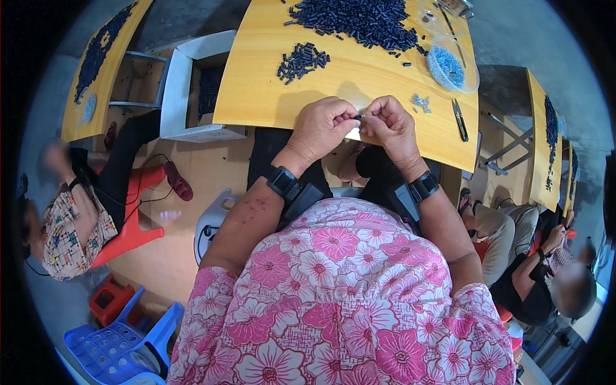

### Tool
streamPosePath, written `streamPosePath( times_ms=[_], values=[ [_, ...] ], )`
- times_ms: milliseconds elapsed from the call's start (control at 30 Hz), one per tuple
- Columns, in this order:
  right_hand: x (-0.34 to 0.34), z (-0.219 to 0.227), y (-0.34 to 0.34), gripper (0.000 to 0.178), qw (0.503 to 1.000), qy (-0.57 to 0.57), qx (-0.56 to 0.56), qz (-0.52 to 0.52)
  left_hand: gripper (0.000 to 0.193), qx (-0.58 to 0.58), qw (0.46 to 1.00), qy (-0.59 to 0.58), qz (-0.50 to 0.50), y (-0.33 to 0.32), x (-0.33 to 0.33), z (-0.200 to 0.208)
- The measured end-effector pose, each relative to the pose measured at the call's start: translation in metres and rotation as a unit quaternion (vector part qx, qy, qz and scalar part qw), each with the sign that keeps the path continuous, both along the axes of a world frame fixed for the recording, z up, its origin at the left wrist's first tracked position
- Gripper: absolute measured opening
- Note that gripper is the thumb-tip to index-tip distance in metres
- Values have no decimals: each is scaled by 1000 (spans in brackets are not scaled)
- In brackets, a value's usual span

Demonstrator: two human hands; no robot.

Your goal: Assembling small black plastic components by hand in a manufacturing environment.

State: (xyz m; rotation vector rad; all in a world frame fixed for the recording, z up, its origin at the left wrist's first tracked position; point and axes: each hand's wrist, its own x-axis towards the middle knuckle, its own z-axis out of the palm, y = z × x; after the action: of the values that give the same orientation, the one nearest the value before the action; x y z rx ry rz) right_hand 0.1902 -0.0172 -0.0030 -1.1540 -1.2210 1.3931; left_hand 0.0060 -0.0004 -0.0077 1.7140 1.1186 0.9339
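Above the near edge of the yellow table, my left hand [324, 126] pinches a small black cylindrical piece [357, 117] between thumb and fingertips. My right hand [390, 126] is closed in a pinch right beside it, fingertips meeting the piece. What the right fingers hold is too small to make out. Beyond my left hand lies a small heap of black cylindrical pieces [303, 62]. A few tiny pale-blue pieces [421, 102] lie to the right of my right hand. Farther right rests a pair of black-handled snips [460, 120], pointing away from me.
A large pile of black pieces [359, 20] covers the table's far part. At the right stands a clear tub [446, 67] of pale-blue pieces. A white box [192, 128] is left of the table [256, 106]. People sit at other tables on both sides; a blue stool [112, 350] is lower left.
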Motion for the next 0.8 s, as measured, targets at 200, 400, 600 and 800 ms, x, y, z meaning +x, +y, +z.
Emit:
streamPosePath(
  times_ms=[200,400,600,800],
  values=[
    [2,0,2,20,1000,26,-5,17,11,26,999,31,1,1,0,0],
    [3,2,4,24,999,0,-15,29,11,52,998,47,-3,1,1,1],
    [0,8,5,22,999,-27,-23,36,11,69,995,76,1,0,1,1],
    [1,7,10,20,990,-138,25,27,12,68,996,63,5,-1,2,0]
  ],
)
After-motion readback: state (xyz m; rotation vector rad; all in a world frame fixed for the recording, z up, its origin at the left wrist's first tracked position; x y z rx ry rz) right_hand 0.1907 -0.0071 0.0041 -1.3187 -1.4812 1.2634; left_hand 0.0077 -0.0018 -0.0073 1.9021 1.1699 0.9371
